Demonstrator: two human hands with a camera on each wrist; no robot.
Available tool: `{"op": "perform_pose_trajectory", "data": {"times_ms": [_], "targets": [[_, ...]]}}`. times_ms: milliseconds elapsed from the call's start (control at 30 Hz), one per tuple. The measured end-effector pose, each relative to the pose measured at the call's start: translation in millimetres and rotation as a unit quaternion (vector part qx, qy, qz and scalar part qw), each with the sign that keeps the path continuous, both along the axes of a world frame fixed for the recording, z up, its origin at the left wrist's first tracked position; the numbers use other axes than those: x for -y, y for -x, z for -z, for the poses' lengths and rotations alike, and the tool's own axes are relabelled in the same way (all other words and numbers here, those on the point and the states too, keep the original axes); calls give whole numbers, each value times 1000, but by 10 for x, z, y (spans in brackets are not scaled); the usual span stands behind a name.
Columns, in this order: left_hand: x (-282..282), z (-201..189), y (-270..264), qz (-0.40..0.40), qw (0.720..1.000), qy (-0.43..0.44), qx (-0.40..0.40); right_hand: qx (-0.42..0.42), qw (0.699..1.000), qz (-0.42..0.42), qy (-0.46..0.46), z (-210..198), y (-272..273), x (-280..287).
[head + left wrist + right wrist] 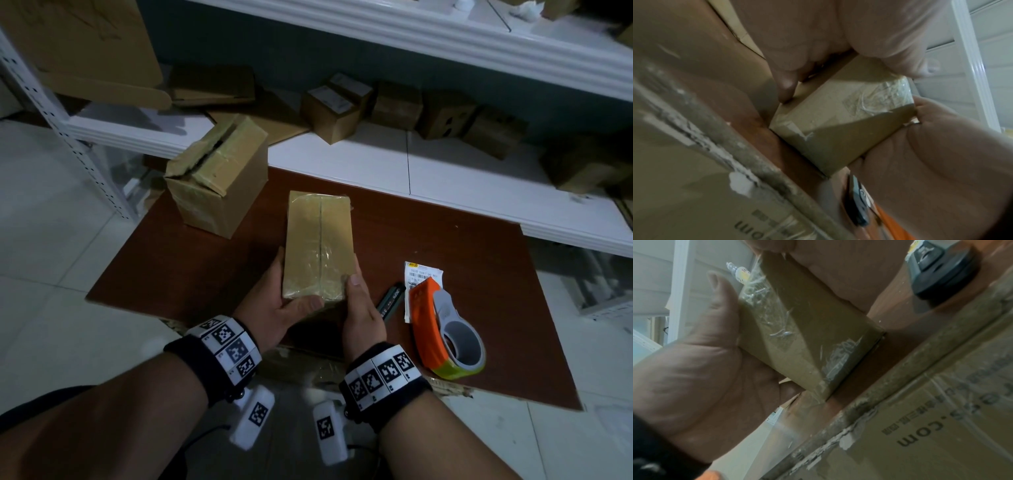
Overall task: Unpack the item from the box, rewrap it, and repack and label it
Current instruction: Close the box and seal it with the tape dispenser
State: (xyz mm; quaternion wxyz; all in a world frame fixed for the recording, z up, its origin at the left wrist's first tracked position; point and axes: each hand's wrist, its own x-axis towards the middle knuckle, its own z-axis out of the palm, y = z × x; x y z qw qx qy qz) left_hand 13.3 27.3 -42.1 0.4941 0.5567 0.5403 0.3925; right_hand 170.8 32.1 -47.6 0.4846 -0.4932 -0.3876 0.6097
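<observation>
A long taped cardboard box (318, 245) lies on the brown table (428, 240), its near end held between both hands. My left hand (284, 305) grips the near left corner, thumb across the end face. My right hand (359, 301) holds the near right corner with the thumb on top. In the left wrist view the box's end (838, 123) sits between the two hands. The right wrist view shows the same taped end (803, 337) against my right palm. A white label (419, 274) lies on the table to the right.
An orange tape dispenser (445, 329) and a dark cutter (392, 299) lie right of the hands. A larger carton with loose flaps (219, 181) stands at the table's back left. Several small boxes (394, 109) sit on the white shelf (342, 154) behind.
</observation>
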Motion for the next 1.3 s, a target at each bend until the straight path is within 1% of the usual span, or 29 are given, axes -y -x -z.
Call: {"op": "perform_pose_trajectory", "data": {"times_ms": [67, 167, 400, 533, 667, 767, 833, 933, 1033, 1167, 1300], "targets": [[4, 44, -4, -7, 1000, 1, -16, 6, 1000, -7, -9, 16, -22, -1], [-5, 117, 1, -21, 999, 10, -33, 36, 999, -16, -22, 48, -37, -10], [-10, 130, 3, -16, 999, 9, -50, 12, 999, -38, -24, 62, -35, -41], [-20, 160, 22, -15, 997, 33, -75, 28, 999, -33, -21, 70, -62, -32], [-4, 151, 10, -23, 994, 54, -96, 18, 1000, -20, -14, 59, -61, -29], [11, 127, 6, -14, 996, 49, -74, 7, 1000, -16, -17, 29, -49, -24], [32, 87, 0, -14, 998, 58, -22, 5, 1000, -1, -17, 10, -27, -22], [67, -25, -18, -41, 995, 72, 56, 4, 1000, 5, -1, -3, -5, -20], [64, -74, -37, -78, 992, 66, 71, 7, 1000, -3, -1, -7, -20, -11], [38, -59, -69, -98, 990, 71, 78, 24, 999, 26, 1, -34, -13, 23], [10, -76, -63, -107, 988, 84, 78, -28, 999, 36, 23, -37, -37, 20]]}}
